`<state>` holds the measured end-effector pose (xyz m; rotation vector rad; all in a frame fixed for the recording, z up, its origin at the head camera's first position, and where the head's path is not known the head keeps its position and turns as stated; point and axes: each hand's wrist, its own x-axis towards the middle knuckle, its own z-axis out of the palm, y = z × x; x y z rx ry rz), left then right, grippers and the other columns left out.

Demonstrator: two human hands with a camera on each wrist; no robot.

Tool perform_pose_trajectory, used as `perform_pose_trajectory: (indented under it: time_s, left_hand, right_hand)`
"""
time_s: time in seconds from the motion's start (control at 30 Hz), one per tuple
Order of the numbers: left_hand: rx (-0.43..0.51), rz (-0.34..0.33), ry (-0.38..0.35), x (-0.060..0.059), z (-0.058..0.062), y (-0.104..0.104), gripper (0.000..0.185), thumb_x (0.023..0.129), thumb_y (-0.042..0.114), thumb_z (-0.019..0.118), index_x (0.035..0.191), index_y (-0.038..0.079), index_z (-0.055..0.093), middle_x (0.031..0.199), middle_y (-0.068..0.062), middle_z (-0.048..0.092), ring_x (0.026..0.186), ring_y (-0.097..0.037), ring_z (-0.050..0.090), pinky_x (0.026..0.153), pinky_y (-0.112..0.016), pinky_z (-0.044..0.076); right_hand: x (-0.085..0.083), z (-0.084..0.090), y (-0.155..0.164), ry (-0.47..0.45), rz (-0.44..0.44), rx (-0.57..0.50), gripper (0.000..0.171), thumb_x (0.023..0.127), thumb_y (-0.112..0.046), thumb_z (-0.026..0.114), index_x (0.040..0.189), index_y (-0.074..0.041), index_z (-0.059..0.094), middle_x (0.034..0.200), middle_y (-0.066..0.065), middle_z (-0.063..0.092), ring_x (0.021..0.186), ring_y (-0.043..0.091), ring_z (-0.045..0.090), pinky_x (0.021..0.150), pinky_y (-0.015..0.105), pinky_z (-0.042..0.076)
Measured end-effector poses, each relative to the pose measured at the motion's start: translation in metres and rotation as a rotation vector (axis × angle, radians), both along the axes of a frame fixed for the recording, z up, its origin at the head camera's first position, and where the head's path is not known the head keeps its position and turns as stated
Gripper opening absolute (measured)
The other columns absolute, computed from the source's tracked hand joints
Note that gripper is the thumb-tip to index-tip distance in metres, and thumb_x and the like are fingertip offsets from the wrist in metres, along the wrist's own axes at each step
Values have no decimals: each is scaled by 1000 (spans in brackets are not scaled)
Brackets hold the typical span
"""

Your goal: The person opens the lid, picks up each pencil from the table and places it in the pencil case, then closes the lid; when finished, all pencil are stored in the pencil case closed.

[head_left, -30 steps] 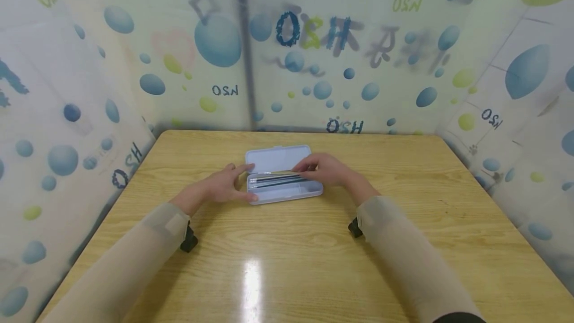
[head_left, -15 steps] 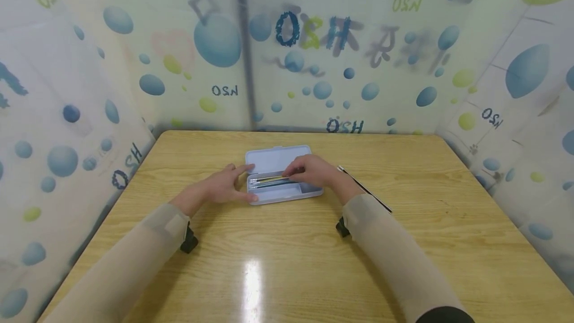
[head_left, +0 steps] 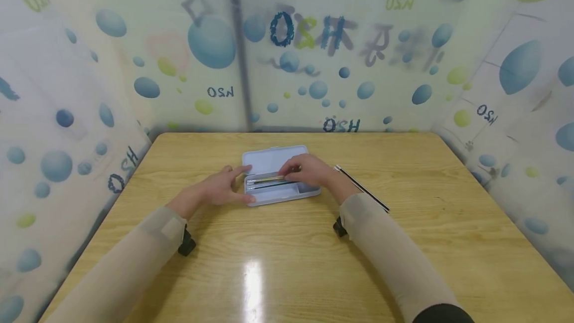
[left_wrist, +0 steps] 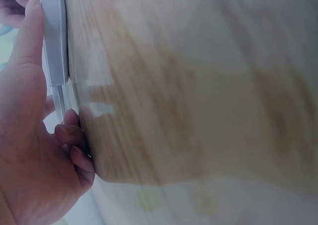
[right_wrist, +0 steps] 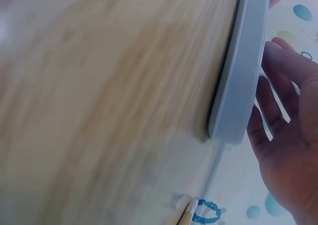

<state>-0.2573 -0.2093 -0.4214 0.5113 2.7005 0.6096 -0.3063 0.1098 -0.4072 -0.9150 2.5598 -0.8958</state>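
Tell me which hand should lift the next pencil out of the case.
The right hand: its fingers already sit over the pencils in the open pencil case, while the left hand braces the case's left end.

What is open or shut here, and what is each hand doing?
Pencil case: open, lid flat behind.
Pencils in case: lying flat inside.
Black pencil: out, lying on table.
Left hand: steadies the case's left end.
Right hand: fingers on the pencils inside.

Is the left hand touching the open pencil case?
Touching. In the head view, the left hand has thumb and forefinger against the pencil case's left end.
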Motion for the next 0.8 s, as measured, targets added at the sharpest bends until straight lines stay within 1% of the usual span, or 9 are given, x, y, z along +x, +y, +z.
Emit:
perform_pose_trajectory:
  time_s: [0.13, 0.23, 0.33, 0.43, 0.57, 0.67, 0.8]
  left_hand:
    - [-2, -4, 9, 0, 0, 0, 115, 88, 79, 76, 176, 26, 26, 135, -21, 51, 114, -35, 56, 104, -58, 49]
    - [-1, -6, 11, 1, 0, 0, 115, 88, 79, 76, 177, 26, 25, 137, -22, 51, 114, -35, 56, 105, -59, 49]
    - [3, -12, 10, 0, -1, -1, 116, 88, 79, 76, 177, 25, 24, 139, -22, 51, 114, -34, 57, 105, -60, 49]
    - [4, -10, 11, -1, -3, -2, 116, 88, 80, 76, 177, 26, 24, 137, -22, 51, 113, -34, 56, 104, -59, 49]
    - [0, -11, 11, -2, -3, -3, 117, 87, 81, 75, 177, 26, 24, 133, -20, 51, 110, -33, 56, 100, -56, 49]
    - [-2, -13, 11, -2, -3, -2, 118, 87, 82, 75, 177, 26, 24, 131, -19, 51, 107, -32, 56, 98, -54, 49]
    - [-1, -14, 11, -2, -2, -1, 117, 87, 81, 76, 177, 26, 24, 127, -17, 51, 105, -30, 56, 96, -51, 48]
  right_hand:
    - [2, 2, 9, 13, -40, 7, 21, 108, -22, 72, 127, -20, 81, 130, -3, 77, 124, 20, 66, 114, 46, 52]
    - [5, 6, 21, 30, -57, -5, 23, 108, -23, 72, 128, -18, 81, 129, -2, 78, 121, 21, 67, 111, 47, 53]
    - [7, 10, 36, 30, -78, -30, 24, 107, -23, 73, 128, -15, 81, 126, -1, 79, 116, 21, 68, 104, 45, 55]
    - [10, 12, 53, 26, -107, -50, 24, 107, -22, 73, 128, -13, 81, 125, 0, 79, 110, 21, 68, 96, 41, 55]
    - [17, 15, 78, 23, -169, -39, 25, 108, -24, 72, 130, -15, 81, 124, 1, 79, 105, 22, 66, 89, 39, 55]
    - [21, 14, 99, 27, -203, -23, 27, 108, -27, 72, 131, -16, 80, 124, 1, 79, 105, 21, 66, 89, 38, 55]
    - [24, 11, 126, 28, -233, -29, 26, 108, -29, 73, 129, -15, 80, 124, 3, 79, 104, 20, 66, 91, 38, 54]
